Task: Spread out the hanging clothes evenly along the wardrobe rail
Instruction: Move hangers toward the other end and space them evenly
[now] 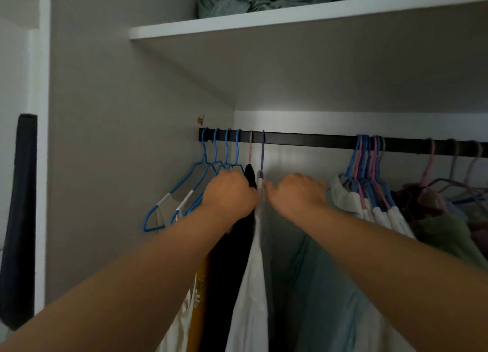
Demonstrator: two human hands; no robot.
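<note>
I see a black rail (303,140) running left to right mid-frame. My left hand (230,193) fists blue hangers (208,172); right hand (298,193) curls, its grasp hidden. No writing is readable.

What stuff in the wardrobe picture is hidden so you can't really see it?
In the head view:
- Left hand fingers: curled away from the camera, so what they grip is hidden.
- Right hand fingertips: hidden behind the knuckles.
- Rail: its right end is cut off by the picture edge.
- Bundle on the shelf: cropped by the top edge.
- Clothes on the right: dark and blurred, so their types are unclear.
- Garment bottoms: cut off by the lower edge.
</note>
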